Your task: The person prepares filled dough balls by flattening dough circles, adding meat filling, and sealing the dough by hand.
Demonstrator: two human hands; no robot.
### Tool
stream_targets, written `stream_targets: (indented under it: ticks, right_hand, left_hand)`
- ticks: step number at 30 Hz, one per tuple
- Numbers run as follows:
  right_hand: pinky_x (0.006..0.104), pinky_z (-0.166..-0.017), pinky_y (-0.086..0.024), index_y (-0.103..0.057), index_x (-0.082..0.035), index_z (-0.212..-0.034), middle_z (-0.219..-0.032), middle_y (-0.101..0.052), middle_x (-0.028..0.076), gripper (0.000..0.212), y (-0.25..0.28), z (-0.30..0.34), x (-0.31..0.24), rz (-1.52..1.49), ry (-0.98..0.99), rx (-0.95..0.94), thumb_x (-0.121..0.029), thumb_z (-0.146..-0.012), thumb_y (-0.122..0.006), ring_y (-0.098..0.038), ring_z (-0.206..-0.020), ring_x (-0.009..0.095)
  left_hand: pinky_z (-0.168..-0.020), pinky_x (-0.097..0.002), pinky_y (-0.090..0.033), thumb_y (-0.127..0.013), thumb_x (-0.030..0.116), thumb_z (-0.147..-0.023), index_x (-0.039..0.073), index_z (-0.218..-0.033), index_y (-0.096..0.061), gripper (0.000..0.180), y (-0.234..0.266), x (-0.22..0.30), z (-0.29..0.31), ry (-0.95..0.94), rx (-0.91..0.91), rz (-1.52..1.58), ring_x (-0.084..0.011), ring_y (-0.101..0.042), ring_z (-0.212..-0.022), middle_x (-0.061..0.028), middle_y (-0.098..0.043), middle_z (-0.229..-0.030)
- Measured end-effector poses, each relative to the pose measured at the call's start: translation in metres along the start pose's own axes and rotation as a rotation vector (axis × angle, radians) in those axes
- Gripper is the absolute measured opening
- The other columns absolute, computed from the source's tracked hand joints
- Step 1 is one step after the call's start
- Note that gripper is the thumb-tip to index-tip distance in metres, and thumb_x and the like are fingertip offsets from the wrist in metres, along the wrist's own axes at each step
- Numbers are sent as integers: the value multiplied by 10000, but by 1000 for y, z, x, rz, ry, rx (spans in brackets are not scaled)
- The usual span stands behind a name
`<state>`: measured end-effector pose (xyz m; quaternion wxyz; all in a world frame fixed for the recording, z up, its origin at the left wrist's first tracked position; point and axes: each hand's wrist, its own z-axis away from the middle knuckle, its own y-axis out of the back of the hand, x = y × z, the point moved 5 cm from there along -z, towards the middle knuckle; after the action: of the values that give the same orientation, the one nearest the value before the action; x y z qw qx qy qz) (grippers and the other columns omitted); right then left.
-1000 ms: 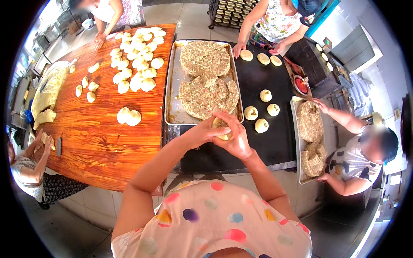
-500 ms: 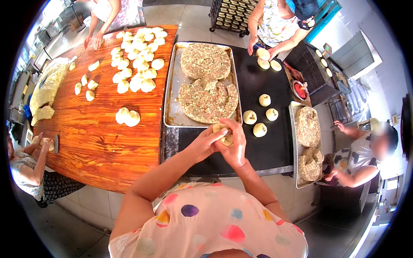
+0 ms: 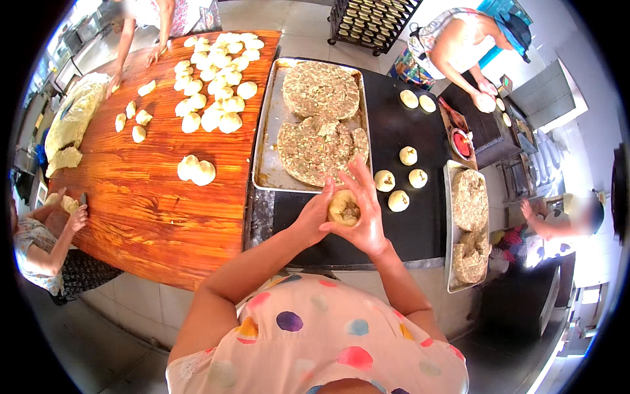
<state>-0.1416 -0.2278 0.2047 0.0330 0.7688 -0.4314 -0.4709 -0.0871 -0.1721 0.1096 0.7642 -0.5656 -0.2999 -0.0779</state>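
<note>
On the right-hand counter we see a small display (image 3: 506, 82) lit green; whatever it shows is too small for us to read.

Between the two hands, over the near part of the black worktop (image 3: 390, 125) and just below the near edge of a metal tray (image 3: 272, 125), we see a stuffed dough ball (image 3: 338, 201). Its open mouth faces up toward our view and leans to the lower right, with brownish filling showing inside. The ball is close to round; we see it as slightly longer from top to bottom, though the fingers hide part of its edge, so we cannot be sure of a long axis.

The left hand (image 3: 313, 214) curves along the ball's left side. The right hand (image 3: 369, 220) cups it from the right, its upper fingers spread and pointing away from the body. Both hands hold the ball between them.

The metal tray bears two mounds of chopped filling, a far mound (image 3: 321, 88) and a near mound (image 3: 312, 151), which touch. To the right of the hands, four stuffed balls (image 3: 398, 201) sit on the worktop, open tops upward; farther off lie two flat rounds (image 3: 409, 99). A second tray (image 3: 449, 220) with more filling stands along the worktop's right end, its long axis running away from the body. To the left, a wooden table (image 3: 157, 223) carries a crowd of dough pieces (image 3: 230, 123) and, nearer, a small clump of dough (image 3: 203, 173).
</note>
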Motion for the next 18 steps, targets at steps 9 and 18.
stream_targets:
  ticks: [9,18]
  right_hand:
    - [385,-898,-511,-591,-41,-1194,-1104,-661,133,557,-13,6,19,38,-21,-32,-52,-692,-832,-640,-1019,305]
    - [401,-850,-541,-575,-53,-1198,-1084,-663,130,644,-4,15,25,-31,-14,-249,-122,-633,-876,-662,-988,323]
  left_hand:
    - [-983,-374,-489,-494,461,-998,56,-1385,-415,566,9,11,14,167,-104,42,-196,-562,-1197,-58,-549,-1297]
    - [-965,-328,-496,-598,321,-967,62,-1366,-433,504,14,8,10,331,-245,-260,-174,-546,-1212,-67,-554,-1286]
